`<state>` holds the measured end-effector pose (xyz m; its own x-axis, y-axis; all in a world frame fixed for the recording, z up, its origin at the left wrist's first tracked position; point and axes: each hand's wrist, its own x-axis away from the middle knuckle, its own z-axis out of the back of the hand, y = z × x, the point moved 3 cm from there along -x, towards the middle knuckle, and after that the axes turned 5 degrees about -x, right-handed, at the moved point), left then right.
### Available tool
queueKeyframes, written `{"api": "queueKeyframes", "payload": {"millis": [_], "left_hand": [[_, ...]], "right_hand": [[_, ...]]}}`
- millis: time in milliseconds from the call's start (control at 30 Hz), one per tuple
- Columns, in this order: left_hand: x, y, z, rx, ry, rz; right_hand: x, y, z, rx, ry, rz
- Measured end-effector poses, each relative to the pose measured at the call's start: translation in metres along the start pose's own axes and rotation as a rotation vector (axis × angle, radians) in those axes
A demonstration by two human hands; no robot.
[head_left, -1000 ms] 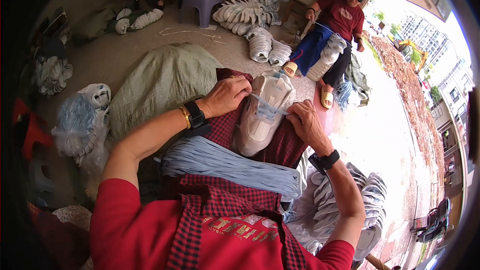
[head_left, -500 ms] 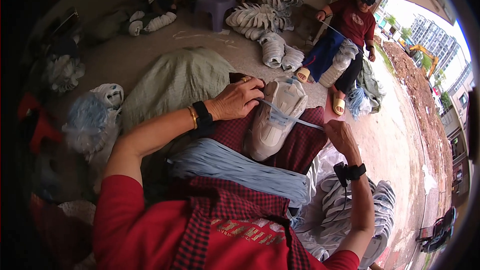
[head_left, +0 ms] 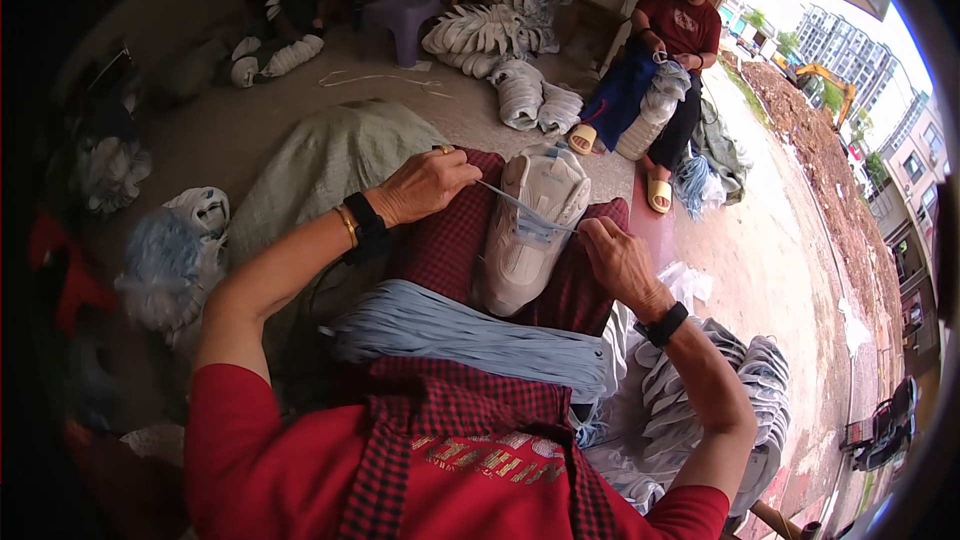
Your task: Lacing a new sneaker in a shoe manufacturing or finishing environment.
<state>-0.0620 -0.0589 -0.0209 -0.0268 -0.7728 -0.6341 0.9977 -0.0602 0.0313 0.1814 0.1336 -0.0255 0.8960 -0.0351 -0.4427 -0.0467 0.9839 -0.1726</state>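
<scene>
Between my knees a white shoe upper rests with its toe toward me. A light blue shoelace crosses its lacing area. My left hand, left of the shoe, pinches one stretch of the lace and draws it up and away. Close against the shoe's right side, my right hand has its fingers closed on the other stretch of the lace. Across my lap lies a thick bundle of light blue laces, over a red and black checked apron.
Stacked shoe uppers stand beside my right arm. A green woven sack lies ahead on the left. A co-worker sits at the far right with uppers. A purple chair and more stacked uppers stand at the back.
My right hand has come in from the right toward the shoe. My left hand has moved left, away from it, with the lace. The co-worker's hands have come together.
</scene>
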Motion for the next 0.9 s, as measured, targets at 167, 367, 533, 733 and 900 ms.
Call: {"api": "queueKeyframes", "payload": {"millis": [167, 367, 533, 733, 900], "left_hand": [[0.045, -0.049, 0.044, -0.114, 0.068, 0.082], [0.13, -0.131, 0.177, -0.401, 0.186, 0.307], [0.186, -0.163, 0.304, -0.765, 0.226, 0.391], [0.23, -0.181, 0.388, -0.917, 0.277, 0.467], [0.27, -0.177, 0.439, -1.06, 0.5, 0.529]], "right_hand": [[0.039, 0.033, 0.039, 0.118, 0.001, -0.007], [0.128, 0.076, 0.165, 0.339, 0.162, -0.36], [0.22, 0.094, 0.277, 0.684, 0.207, -0.645], [0.331, 0.105, 0.368, 0.971, 0.38, -0.656], [0.335, 0.085, 0.359, 1.133, 0.506, -0.701]]}}
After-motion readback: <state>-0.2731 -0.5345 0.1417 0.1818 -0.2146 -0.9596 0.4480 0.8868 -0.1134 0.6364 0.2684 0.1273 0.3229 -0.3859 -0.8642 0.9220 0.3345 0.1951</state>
